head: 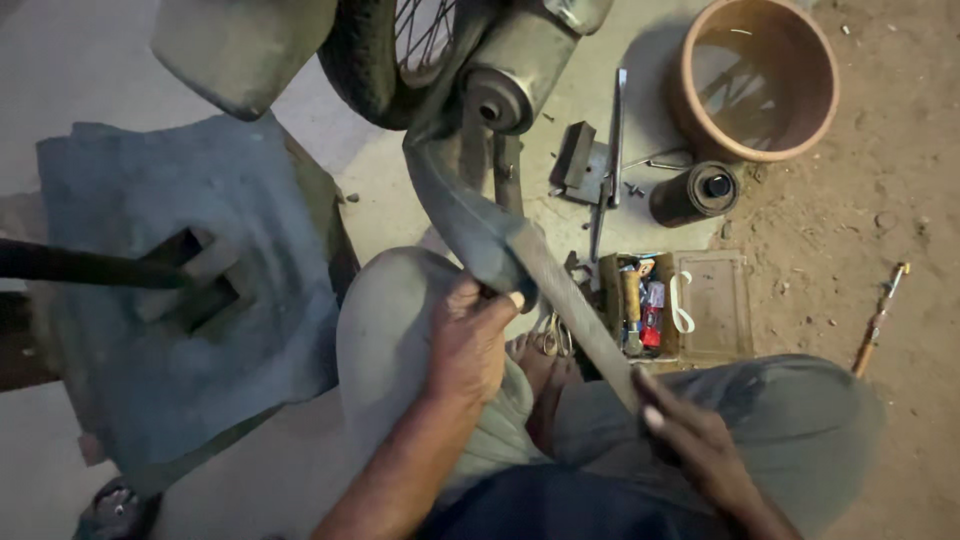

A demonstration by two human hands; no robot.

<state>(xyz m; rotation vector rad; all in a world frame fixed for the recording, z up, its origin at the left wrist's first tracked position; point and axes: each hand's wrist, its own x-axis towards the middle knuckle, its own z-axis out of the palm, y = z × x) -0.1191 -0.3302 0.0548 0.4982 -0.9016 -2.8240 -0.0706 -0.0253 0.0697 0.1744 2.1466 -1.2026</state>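
I sit on the ground with my knees up. My left hand (470,335) grips the edge of a limp grey rubber tube (465,215) that hangs down from a bike wheel (395,50) at the top. My right hand (695,430) holds the near end of a long flat metal file (575,310). The file slants up to the left, and its far end lies against the rubber just above my left hand. My bare foot (540,365) shows between my knees.
A small open metal tool tin (715,305) with tools lies ahead of my right knee. Beyond it are a black cylinder (695,193), metal parts (590,165) and a clay basin (757,78) of water. A cloth-covered stand (190,290) is left. A screwdriver (878,320) lies right.
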